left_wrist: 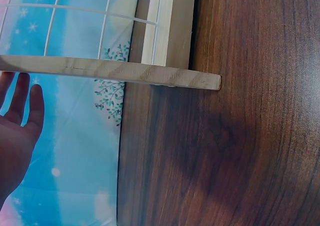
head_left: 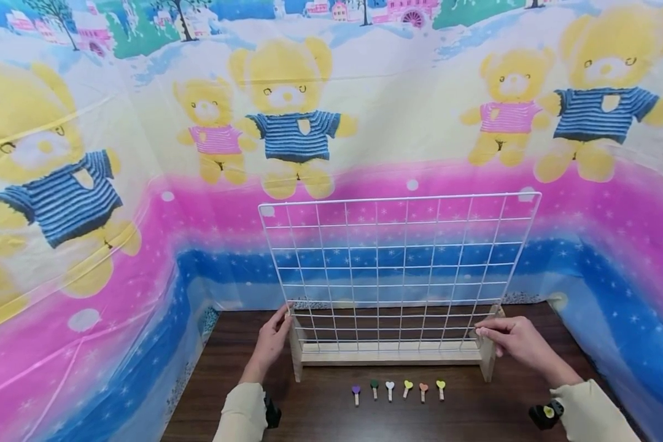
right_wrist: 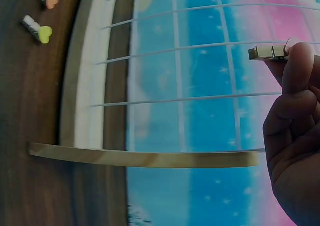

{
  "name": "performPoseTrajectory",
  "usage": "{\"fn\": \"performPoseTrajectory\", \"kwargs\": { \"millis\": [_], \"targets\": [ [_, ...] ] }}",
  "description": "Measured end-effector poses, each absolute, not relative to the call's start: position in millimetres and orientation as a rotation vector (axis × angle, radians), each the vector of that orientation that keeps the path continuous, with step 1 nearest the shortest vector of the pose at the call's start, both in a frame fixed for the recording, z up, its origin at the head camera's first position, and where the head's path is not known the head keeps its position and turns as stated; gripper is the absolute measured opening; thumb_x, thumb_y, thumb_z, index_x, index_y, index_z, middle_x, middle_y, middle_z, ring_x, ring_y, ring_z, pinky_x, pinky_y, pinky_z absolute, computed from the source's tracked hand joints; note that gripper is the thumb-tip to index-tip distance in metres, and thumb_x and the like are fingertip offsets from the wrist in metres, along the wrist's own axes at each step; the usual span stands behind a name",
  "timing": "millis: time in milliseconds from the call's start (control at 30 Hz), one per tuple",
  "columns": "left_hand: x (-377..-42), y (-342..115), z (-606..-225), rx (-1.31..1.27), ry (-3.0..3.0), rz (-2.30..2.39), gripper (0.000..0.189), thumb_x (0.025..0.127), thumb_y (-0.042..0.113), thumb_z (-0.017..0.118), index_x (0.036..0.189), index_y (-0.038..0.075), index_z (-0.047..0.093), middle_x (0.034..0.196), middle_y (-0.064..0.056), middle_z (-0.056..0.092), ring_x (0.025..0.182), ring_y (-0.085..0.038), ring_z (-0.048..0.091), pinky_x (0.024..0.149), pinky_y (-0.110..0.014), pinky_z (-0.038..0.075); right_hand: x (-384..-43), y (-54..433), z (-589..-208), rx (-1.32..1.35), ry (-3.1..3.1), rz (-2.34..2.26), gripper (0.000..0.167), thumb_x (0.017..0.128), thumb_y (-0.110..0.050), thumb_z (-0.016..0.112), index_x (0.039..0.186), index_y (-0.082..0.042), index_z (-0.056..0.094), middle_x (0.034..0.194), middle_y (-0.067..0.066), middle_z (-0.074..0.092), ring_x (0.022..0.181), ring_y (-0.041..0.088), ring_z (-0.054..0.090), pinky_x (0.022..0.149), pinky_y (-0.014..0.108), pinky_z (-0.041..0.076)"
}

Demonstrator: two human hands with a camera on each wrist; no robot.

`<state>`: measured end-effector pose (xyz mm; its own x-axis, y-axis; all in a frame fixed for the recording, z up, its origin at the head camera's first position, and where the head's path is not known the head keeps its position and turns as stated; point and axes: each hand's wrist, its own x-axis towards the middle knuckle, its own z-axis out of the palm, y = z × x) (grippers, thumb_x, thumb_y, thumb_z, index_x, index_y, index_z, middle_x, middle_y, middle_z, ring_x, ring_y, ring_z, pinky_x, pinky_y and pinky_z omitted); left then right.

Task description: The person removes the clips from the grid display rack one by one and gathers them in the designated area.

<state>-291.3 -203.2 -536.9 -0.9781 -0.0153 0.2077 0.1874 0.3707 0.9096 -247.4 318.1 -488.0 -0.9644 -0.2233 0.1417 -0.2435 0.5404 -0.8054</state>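
Observation:
A white wire grid stands upright in a wooden base on the table. My left hand touches the left wooden side post with fairly straight fingers; its thumb is hidden in the left wrist view. Near the right side post, my right hand pinches a small wooden clothespin between thumb and fingers, in front of the grid. The clothespin's far end is covered by the fingers. Several heart-topped clothespins lie in a row before the base.
The dark wood-grain table lies under everything. A printed cloth with bears hangs behind and along both sides. The row of clothespins has purple, green, white, yellow and orange hearts.

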Motion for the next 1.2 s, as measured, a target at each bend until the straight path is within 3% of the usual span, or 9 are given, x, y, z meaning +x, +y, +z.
{"fn": "performPoseTrajectory", "kwargs": {
  "millis": [267,467,667,900,1200],
  "targets": [
    [-291,-202,-536,-0.154,-2.445,-1.659,0.042,0.1,0.025,0.048,0.141,0.014,0.047,0.142,-0.014,0.043,0.117,-0.03,0.05,0.092,-0.049,0.043,-249,313,-518,0.383,-2.804,1.512,0.035,0.091,-0.031,0.063,0.111,-0.002,0.069,0.064,0.008,0.057,0.05,0.023,0.053,0.04,0.028,0.035],
    [-291,-202,-535,-0.163,-2.438,-1.661,0.04,0.1,0.025,0.048,0.14,0.018,0.049,0.142,-0.014,0.044,0.118,-0.029,0.049,0.092,-0.049,0.042,-252,311,-546,0.455,-2.825,1.623,0.036,0.093,-0.026,0.061,0.113,0.004,0.065,0.067,0.008,0.06,0.053,0.026,0.056,0.046,0.034,0.046],
    [-291,-203,-536,-0.165,-2.444,-1.663,0.04,0.101,0.024,0.047,0.14,0.017,0.048,0.143,-0.015,0.043,0.118,-0.029,0.049,0.092,-0.048,0.043,-252,305,-569,0.461,-2.854,1.585,0.034,0.091,-0.024,0.064,0.108,0.005,0.066,0.074,0.006,0.063,0.051,0.017,0.054,0.047,0.035,0.047],
    [-290,-203,-536,-0.151,-2.447,-1.674,0.041,0.101,0.025,0.047,0.141,0.017,0.047,0.143,-0.013,0.042,0.121,-0.03,0.047,0.094,-0.049,0.042,-249,295,-593,0.422,-2.925,1.452,0.021,0.091,-0.014,0.064,0.102,0.003,0.068,0.075,0.003,0.061,0.051,0.015,0.053,0.046,0.031,0.046],
    [-291,-203,-536,-0.157,-2.435,-1.693,0.041,0.101,0.023,0.048,0.141,0.014,0.047,0.141,-0.016,0.044,0.12,-0.029,0.048,0.092,-0.048,0.043,-250,291,-619,0.426,-2.915,1.341,0.005,0.086,-0.005,0.066,0.087,0.0,0.067,0.065,0.002,0.061,0.045,0.014,0.053,0.045,0.028,0.045]
  ]
}}
